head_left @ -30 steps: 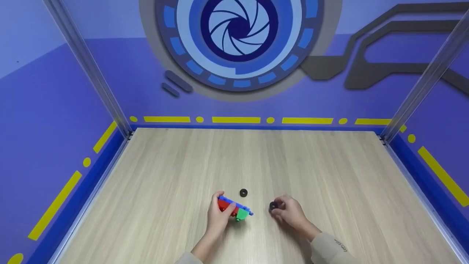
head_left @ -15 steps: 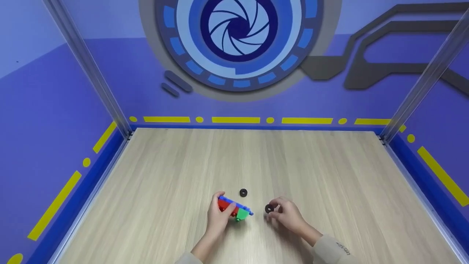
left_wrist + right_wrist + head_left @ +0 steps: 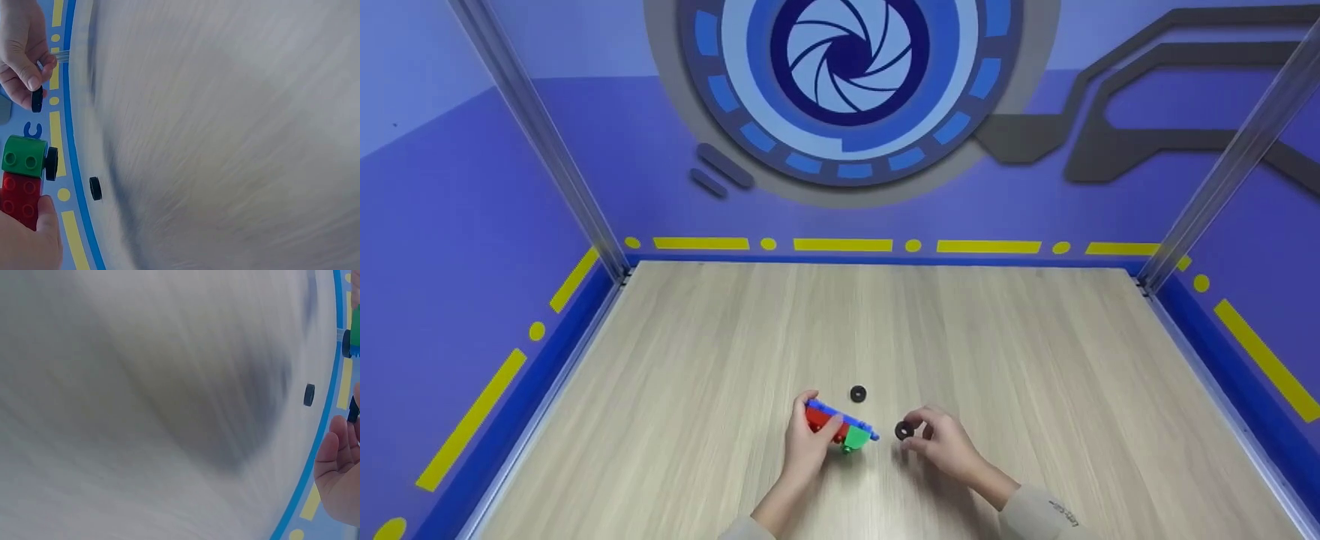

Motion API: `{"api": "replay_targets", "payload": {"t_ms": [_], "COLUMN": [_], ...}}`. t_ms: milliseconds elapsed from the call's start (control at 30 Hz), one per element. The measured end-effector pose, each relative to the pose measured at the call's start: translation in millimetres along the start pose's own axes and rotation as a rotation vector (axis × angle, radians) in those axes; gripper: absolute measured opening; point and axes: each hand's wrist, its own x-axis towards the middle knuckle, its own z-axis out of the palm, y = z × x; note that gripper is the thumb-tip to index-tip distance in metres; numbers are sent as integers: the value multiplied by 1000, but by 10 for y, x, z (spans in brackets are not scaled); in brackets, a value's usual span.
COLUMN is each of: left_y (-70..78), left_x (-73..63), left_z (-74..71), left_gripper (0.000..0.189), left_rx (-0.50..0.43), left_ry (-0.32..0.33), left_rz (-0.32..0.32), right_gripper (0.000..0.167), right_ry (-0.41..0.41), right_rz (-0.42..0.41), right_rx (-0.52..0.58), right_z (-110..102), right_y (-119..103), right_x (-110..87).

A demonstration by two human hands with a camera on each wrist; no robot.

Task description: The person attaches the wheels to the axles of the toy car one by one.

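My left hand (image 3: pixel 806 444) grips a building-block toy car made of a blue base (image 3: pixel 840 418), red bricks (image 3: pixel 21 197) and a rounded green brick (image 3: pixel 856 438). The car is tilted on its side, and a black wheel (image 3: pixel 51 163) sits on it beside the green brick. To the right, my right hand (image 3: pixel 951 444) pinches a second black wheel (image 3: pixel 37 100) between thumb and fingers, a short gap away from the car's green end. Behind the car a loose black wheel (image 3: pixel 853 395) lies on the table.
A light wood-grain table (image 3: pixel 997 337) spreads under both hands. Blue printed panels (image 3: pixel 840 217) with yellow dashes stand along its back and sides, and metal posts (image 3: pixel 547 142) rise at the back corners.
My right hand has moved left with its wheel, closer to the car, and the wheel has turned so its hole faces the head camera. My left hand and the loose wheel have stayed put.
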Motion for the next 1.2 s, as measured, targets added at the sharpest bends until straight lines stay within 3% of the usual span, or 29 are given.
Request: {"api": "replay_targets", "payload": {"t_ms": [233,400,633,1033,1200], "left_y": [-6,13,27,18,129], "left_x": [1,-30,-44,-29,-73], "left_z": [10,12,7,25,9], "left_gripper": [68,68,67,65,64], "left_rx": [16,10,14,7,-2], "left_ry": [27,22,-2,8,-2], "left_rz": [-38,-26,15,18,17], "right_gripper": [24,23,22,23,24], "right_ry": [-6,-1,-10,-6,-9], "right_rz": [-48,-80,-44,-54,-56], "right_rx": [18,26,35,37,42], "right_z": [1,-4,-13,-33,-29], "right_y": [-56,-68,-101,-139,-195], "right_x": [-25,-42,-40,-52,-61]}}
